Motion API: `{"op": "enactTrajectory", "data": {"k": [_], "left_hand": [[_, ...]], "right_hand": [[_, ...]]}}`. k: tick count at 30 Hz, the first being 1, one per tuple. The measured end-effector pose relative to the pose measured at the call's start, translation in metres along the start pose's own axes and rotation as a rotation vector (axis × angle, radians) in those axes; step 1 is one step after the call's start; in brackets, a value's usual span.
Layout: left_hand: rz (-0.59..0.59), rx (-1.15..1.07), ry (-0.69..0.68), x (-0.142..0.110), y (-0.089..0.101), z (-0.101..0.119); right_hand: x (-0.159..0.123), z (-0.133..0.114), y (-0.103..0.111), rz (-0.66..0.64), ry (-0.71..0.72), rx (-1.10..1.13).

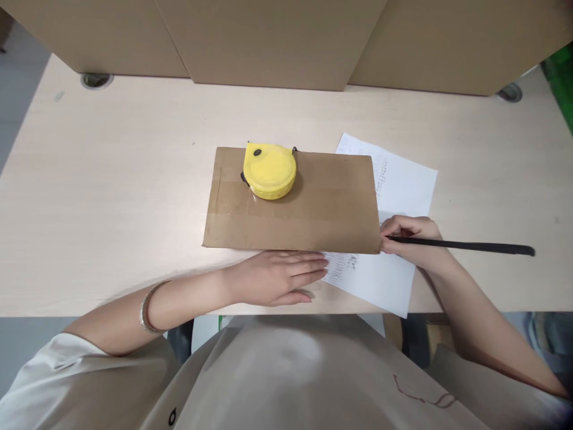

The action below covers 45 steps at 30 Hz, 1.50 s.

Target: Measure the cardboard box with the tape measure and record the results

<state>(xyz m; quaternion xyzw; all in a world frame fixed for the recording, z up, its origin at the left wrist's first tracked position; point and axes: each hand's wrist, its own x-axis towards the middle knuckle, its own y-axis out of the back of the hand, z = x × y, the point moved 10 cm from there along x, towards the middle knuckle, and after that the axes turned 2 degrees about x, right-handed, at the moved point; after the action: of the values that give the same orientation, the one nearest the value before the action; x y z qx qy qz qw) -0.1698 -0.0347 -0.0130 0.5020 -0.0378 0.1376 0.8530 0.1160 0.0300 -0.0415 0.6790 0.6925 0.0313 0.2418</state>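
Observation:
My left hand [277, 278] lies flat with its fingers stretched out, along the near edge of a brown cardboard box [331, 215]. Its fingertips reach the edge of a white sheet of paper [394, 280] that is partly hidden under the box. Small dark handwriting shows on the paper. At the box's near right corner, my right hand [414, 236] is closed around a long, thin black pen [470, 245], whose far end points right. Its tip is hidden at the fingers. On top of the box, toward the left, sits a yellow tape measure [270, 171].
Tall brown cardboard panels [273, 42] stand along the back of the pale wooden table [111, 179]. Two round cable holes are by the panels, one at the left [96, 81] and one at the right [510, 92]. The table's front edge is close to my body.

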Motion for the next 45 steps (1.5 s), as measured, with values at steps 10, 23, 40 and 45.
{"op": "enactTrajectory", "data": {"k": [10, 23, 40, 45], "left_hand": [[-0.013, -0.012, 0.003, 0.001, 0.000, 0.000], [0.072, 0.008, -0.029, 0.001, 0.009, 0.004], [0.015, -0.043, 0.000, 0.000, 0.001, 0.000], [0.036, -0.030, -0.014, 0.000, 0.004, 0.001]], "right_hand": [[0.000, -0.003, -0.001, -0.049, 0.018, 0.009], [0.001, -0.002, 0.000, -0.027, 0.011, 0.003], [0.001, -0.004, 0.002, -0.023, 0.028, -0.036], [0.000, -0.002, 0.003, -0.004, 0.031, -0.032]]}}
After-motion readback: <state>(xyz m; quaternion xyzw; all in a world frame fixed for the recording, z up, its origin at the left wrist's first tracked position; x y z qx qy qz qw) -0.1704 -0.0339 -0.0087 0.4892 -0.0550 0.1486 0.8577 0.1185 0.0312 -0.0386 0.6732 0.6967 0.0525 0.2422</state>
